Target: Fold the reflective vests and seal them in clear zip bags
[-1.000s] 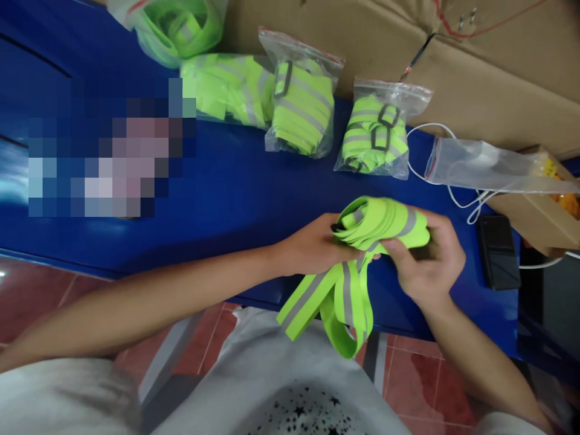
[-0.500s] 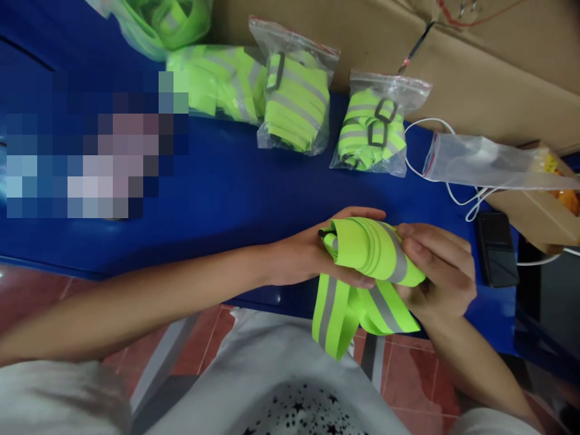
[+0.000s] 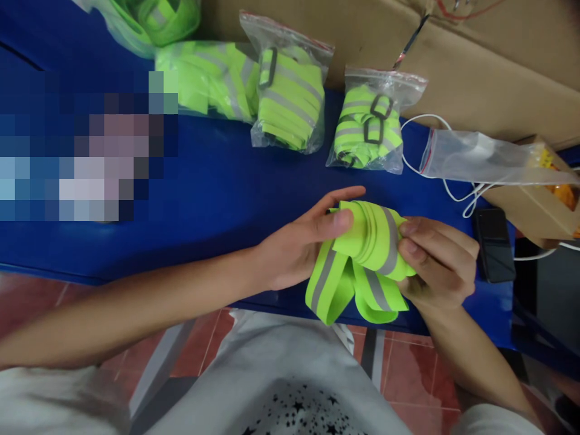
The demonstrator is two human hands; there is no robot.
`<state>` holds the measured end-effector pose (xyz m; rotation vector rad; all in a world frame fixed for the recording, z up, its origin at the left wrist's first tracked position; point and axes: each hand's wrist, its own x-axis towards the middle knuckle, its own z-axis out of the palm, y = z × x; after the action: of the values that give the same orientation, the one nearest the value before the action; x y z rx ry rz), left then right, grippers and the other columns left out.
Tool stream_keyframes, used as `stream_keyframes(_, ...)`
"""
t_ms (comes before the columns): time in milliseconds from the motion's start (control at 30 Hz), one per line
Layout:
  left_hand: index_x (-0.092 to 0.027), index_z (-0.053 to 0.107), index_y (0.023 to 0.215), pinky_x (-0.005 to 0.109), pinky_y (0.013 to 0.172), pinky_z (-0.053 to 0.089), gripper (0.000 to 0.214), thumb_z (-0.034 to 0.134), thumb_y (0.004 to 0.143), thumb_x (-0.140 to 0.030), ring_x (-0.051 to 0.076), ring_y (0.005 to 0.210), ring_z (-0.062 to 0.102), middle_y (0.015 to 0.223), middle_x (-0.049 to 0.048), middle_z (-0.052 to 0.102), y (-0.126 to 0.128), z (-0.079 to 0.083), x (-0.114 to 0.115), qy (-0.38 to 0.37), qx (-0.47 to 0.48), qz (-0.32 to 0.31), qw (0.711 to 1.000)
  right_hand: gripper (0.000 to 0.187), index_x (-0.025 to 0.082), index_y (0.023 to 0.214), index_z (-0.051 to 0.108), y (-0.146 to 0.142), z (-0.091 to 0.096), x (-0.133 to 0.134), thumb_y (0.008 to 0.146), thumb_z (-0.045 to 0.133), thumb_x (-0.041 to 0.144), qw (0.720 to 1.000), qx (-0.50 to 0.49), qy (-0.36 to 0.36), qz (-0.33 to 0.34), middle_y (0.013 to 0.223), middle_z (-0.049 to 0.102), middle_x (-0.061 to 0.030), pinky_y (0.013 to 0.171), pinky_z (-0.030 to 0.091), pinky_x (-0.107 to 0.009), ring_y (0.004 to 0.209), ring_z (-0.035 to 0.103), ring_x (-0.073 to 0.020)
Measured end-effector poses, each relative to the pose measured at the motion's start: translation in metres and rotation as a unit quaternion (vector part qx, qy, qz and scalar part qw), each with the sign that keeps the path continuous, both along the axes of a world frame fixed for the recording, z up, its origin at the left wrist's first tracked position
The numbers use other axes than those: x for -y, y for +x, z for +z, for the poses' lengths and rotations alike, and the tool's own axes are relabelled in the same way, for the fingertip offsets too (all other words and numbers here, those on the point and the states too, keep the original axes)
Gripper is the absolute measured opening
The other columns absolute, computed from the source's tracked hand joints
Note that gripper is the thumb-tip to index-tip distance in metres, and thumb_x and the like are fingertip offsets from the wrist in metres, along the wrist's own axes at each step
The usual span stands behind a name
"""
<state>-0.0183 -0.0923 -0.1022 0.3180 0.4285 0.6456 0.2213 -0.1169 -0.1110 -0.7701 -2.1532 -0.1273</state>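
A fluorescent yellow-green reflective strap (image 3: 369, 235) with a grey stripe is wound into a roll between my two hands, above the table's near edge. Loose loops of it hang below the roll. My left hand (image 3: 308, 241) grips the roll's left end, thumb pressed on top and index finger stretched out behind. At the right end my right hand (image 3: 441, 257) pinches the strap between thumb and fingers. Part of the left fingers is hidden behind the strap.
On the blue table (image 3: 217, 193) sit two zip bags of rolled straps, a left one (image 3: 290, 99) and a right one (image 3: 366, 127). More bagged straps (image 3: 208, 78) lie further left. An unfilled zip bag (image 3: 475, 156), white cable (image 3: 469, 202), phone (image 3: 495, 244) and cardboard box (image 3: 525, 211) are at right.
My left thumb has come up over the top of the roll, where before the hand lay beneath it. The roll has risen slightly, and its hanging loops with it.
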Motion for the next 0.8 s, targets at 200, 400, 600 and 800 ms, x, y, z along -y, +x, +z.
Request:
stream_keyframes(200, -0.027, 0.054, 0.136, 0.036, 0.097, 0.054, 0.074, 0.093, 0.074, -0.04, 0.021, 0.105, 0.069, 0.123, 0.005, 0.07, 0.001, 0.0, -0.001, -0.038, -0.023, 0.011, 0.999, 0.022, 0.026, 0.089, 0.072, -0.005, 0.001, -0.003, 0.083, 0.078, 0.006, 0.996, 0.037, 0.057, 0.055, 0.126, 0.074, -0.0006, 0.093, 0.069, -0.049, 0.105, 0.075, -0.0248)
stream_keyframes(400, -0.026, 0.053, 0.142, 0.041, 0.102, 0.053, 0.079, 0.081, 0.08, -0.067, 0.032, 0.129, 0.063, 0.137, 0.0102, 0.067, 0.009, -0.011, 0.007, 0.06, -0.035, -0.019, 0.997, 0.035, 0.023, 0.124, 0.068, -0.015, 0.002, -0.007, 0.091, 0.077, 0.029, 0.99, -0.091, -0.083, -0.062, 0.112, 0.075, -0.0096, 0.079, 0.068, -0.045, 0.101, 0.075, -0.0277)
stream_keyframes(600, -0.017, 0.07, 0.108, 0.035, 0.084, 0.055, 0.039, 0.081, 0.086, -0.048, 0.023, 0.096, 0.069, 0.099, 0.0063, 0.074, 0.012, -0.01, 0.006, 0.26, -0.168, -0.113, 0.944, 0.058, 0.024, 0.129, 0.066, -0.022, 0.006, 0.002, 0.078, 0.091, 0.033, 0.961, -0.181, -0.194, -0.08, 0.112, 0.073, -0.0113, 0.083, 0.063, -0.049, 0.104, 0.072, -0.0322)
stream_keyframes(800, -0.02, 0.064, 0.107, 0.031, 0.077, 0.054, 0.04, 0.087, 0.08, -0.039, 0.019, 0.088, 0.066, 0.097, 0.0029, 0.069, -0.002, 0.008, -0.001, 0.328, -0.161, -0.106, 0.925, 0.04, 0.031, 0.127, 0.067, -0.011, 0.018, 0.015, 0.09, 0.081, 0.041, 0.875, -0.269, -0.4, -0.055, 0.105, 0.075, -0.0027, 0.064, 0.062, -0.037, 0.081, 0.073, -0.0223)
